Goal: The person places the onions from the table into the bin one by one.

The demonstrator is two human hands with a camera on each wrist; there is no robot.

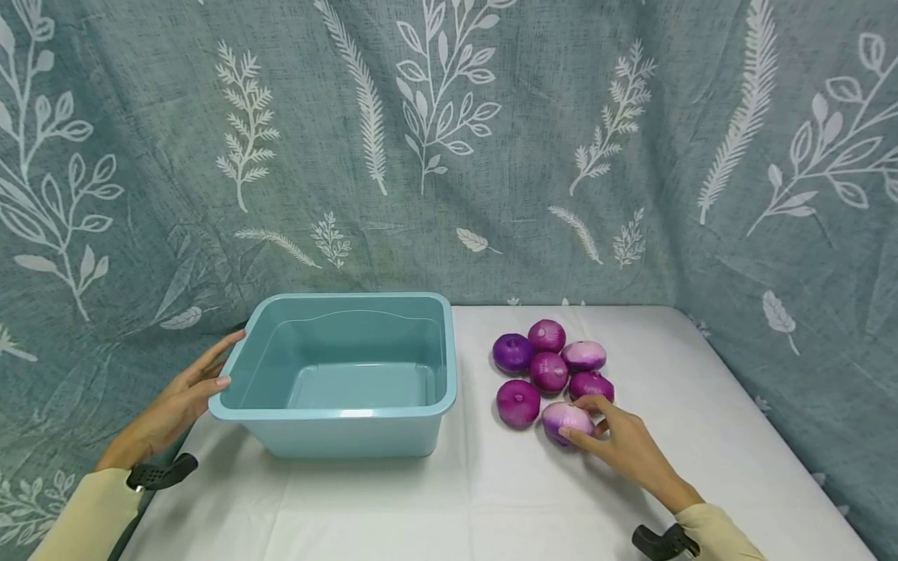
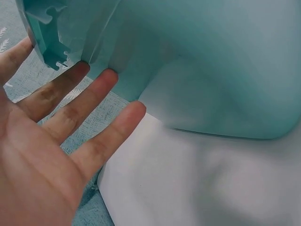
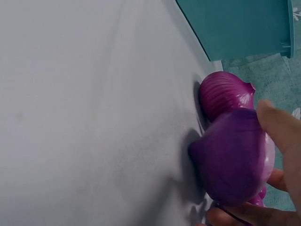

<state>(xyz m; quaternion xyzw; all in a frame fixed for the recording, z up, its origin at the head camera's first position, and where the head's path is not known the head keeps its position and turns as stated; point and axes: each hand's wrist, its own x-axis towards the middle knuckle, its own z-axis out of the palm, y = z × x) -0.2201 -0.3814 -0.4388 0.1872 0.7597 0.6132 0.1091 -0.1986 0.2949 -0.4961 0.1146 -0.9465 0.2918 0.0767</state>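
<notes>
Left hand [image 1: 174, 403] at nine o'clock of blue-green basin [image 1: 351, 436]; fingers straight, spread apart, tips at outer wall. Basin upright on white table [image 1: 393, 514]. Six purple onions [image 1: 549, 372] grouped at basin's three o'clock. Two-tone onion [image 1: 563, 419] at group's six o'clock, clamped between thumb and fingers of right hand [image 1: 630, 446].

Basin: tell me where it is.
In the head view, the basin stands on the table left of centre, between the left hand and the onions.
</notes>
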